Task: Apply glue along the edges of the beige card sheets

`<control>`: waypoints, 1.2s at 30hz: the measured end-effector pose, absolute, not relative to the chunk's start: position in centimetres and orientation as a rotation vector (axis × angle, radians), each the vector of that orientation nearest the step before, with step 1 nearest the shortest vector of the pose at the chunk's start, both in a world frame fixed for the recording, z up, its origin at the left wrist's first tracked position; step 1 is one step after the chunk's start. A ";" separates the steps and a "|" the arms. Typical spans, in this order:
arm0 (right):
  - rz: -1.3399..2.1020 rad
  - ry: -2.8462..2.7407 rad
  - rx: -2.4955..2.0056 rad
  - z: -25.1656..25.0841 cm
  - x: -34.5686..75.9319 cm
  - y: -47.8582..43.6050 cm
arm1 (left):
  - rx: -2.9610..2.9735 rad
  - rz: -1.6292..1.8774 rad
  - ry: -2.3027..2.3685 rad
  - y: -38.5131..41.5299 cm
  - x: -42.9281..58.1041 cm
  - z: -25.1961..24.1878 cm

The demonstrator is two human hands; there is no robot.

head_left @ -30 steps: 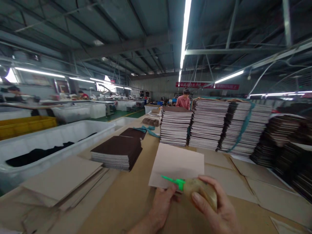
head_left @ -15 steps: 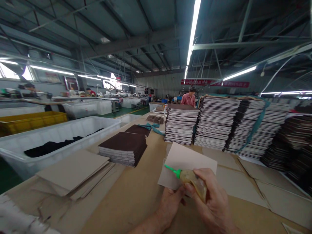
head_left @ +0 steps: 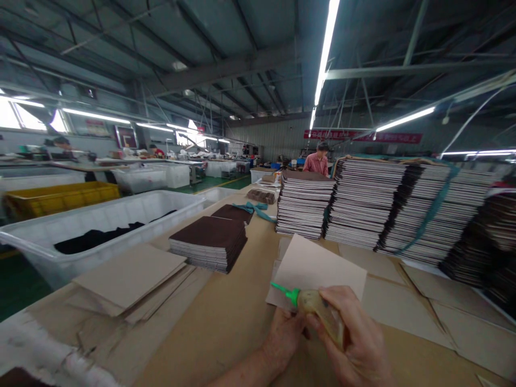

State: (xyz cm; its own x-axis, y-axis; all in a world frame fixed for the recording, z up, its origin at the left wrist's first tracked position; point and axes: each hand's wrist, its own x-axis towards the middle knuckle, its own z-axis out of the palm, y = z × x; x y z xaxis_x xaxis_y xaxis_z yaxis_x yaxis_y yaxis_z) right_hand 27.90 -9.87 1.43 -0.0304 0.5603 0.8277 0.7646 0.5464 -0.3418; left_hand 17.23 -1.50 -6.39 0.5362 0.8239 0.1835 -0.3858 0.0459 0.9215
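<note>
My right hand (head_left: 355,333) is wrapped around a squeeze glue bottle (head_left: 316,306) with a yellowish, stained body. Its thin green nozzle (head_left: 287,292) points left, over the left edge of a pale cardboard sheet (head_left: 322,263). Below the bottle, my left hand (head_left: 284,333) grips the near edge of that sheet, its fingertips partly hidden by the bottle and right hand. Another card (head_left: 274,295) shows under the left side of the sheet. No glue line can be made out.
Tall stacks of dark-covered boards (head_left: 306,207) stand behind the sheet. Left of my hands are a lower brown stack (head_left: 209,239) and loose cardboard (head_left: 133,274). More cards (head_left: 399,301) lie right. A white bin (head_left: 24,234) flanks the table; a co-worker (head_left: 316,163) is beyond.
The nozzle tip has shifted toward me and left relative to the sheet, along its left side. Both hands keep their hold. The whole view has turned slightly left.
</note>
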 end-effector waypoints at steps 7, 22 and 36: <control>-0.306 -1.691 -1.163 1.4 28.3 -10.1 | 1.209 0.989 0.446 -1.2 17.2 -7.0; -0.276 -1.742 -1.139 1.3 27.4 -10.9 | 1.110 0.969 0.410 -1.6 17.1 -6.2; -0.306 -1.756 -1.159 0.9 27.2 -10.9 | 1.085 0.954 0.419 -2.1 16.9 -4.9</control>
